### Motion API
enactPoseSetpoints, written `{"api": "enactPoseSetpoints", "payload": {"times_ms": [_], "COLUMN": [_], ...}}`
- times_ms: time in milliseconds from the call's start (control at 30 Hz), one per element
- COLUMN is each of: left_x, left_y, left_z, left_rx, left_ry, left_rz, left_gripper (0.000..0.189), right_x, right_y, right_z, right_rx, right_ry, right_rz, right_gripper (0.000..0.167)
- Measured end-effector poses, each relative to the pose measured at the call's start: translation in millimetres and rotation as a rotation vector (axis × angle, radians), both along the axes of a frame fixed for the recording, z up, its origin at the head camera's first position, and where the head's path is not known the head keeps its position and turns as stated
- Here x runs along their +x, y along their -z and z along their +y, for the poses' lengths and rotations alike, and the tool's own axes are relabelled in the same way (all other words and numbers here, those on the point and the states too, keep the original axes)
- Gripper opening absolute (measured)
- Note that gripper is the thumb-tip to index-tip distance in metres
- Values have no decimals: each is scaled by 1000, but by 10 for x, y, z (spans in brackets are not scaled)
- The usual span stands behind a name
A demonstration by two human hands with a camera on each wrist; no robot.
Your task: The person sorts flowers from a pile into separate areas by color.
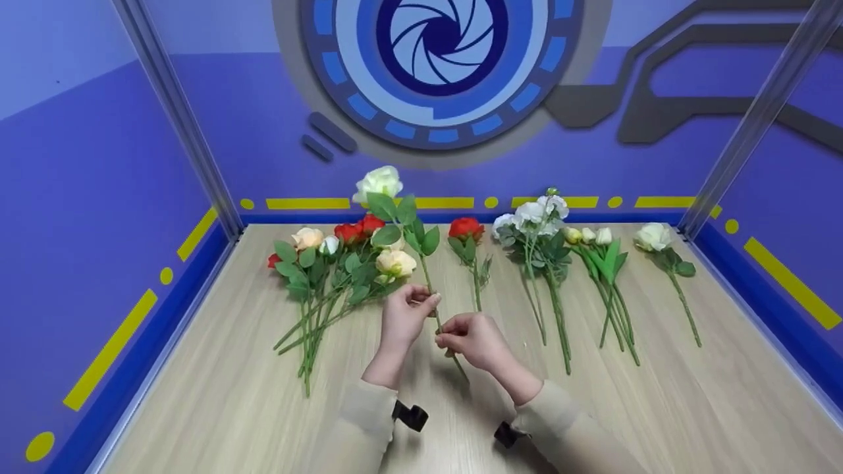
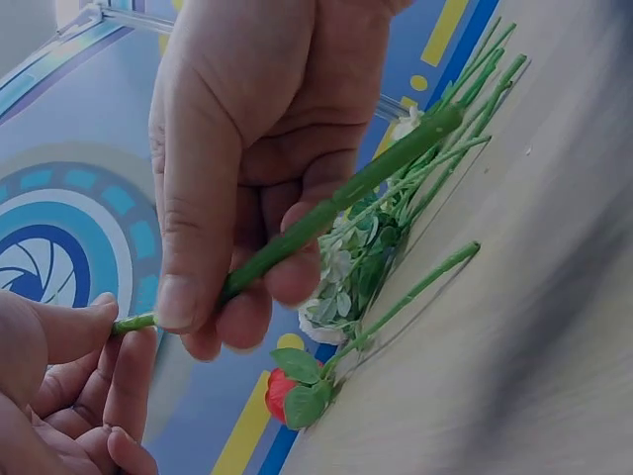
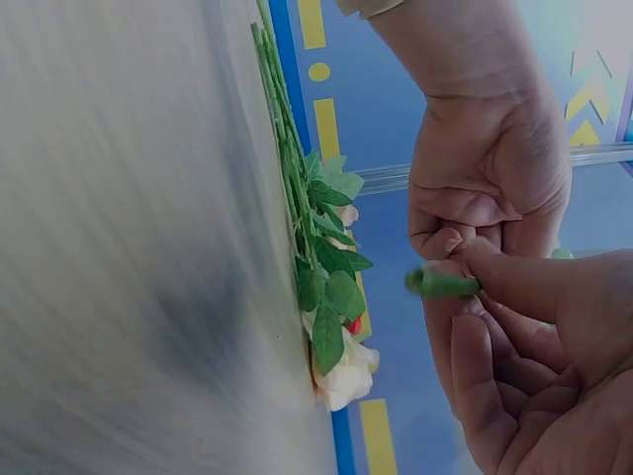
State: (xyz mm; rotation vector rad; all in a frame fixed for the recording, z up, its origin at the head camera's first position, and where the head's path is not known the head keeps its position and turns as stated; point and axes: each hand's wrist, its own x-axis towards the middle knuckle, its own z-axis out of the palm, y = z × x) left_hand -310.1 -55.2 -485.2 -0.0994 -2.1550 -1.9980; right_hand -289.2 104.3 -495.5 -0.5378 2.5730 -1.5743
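Note:
A white rose [image 1: 380, 183] with green leaves is held up above the table, its stem slanting down to the right. My left hand [image 1: 403, 319] pinches the stem at about its middle, between thumb and fingers. Lower on the same stem, my right hand [image 1: 475, 339] pinches it with thumb and forefinger. The left wrist view has the green stem [image 2: 346, 198] running past the right hand [image 2: 257, 129], its cut end free. From the right wrist, the stem's end [image 3: 442, 283] points toward the camera between both hands.
Left of my hands lies a pile of red, peach and white flowers [image 1: 316, 276] with crossed stems. Rightward lie a red rose [image 1: 466, 228], a white blossom bunch [image 1: 532, 217], pale tulips [image 1: 602, 237] and another white rose [image 1: 653, 237]. The painted wall [image 1: 230, 131] bounds the wooden table [image 1: 217, 408].

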Motion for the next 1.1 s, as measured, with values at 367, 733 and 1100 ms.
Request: {"api": "enactPoseSetpoints", "payload": {"times_ms": [367,733,1100], "left_x": [-19,-133,-130], "left_y": [-14,187,306], "left_z": [-108,-861,-1264], "left_rx": [-144,-719,-874], "left_ry": [3,-430,-414], "left_rz": [4,-195,-434], "left_gripper": [20,18,32], "right_x": [-82,-326,-456], "right_y": [-77,-318,-541], "right_z": [136,721,1695], "right_rx": [-38,-5,145], "right_ry": [5,133,378], "right_rz": [-38,-92,-122], "right_gripper": [10,17,30]}}
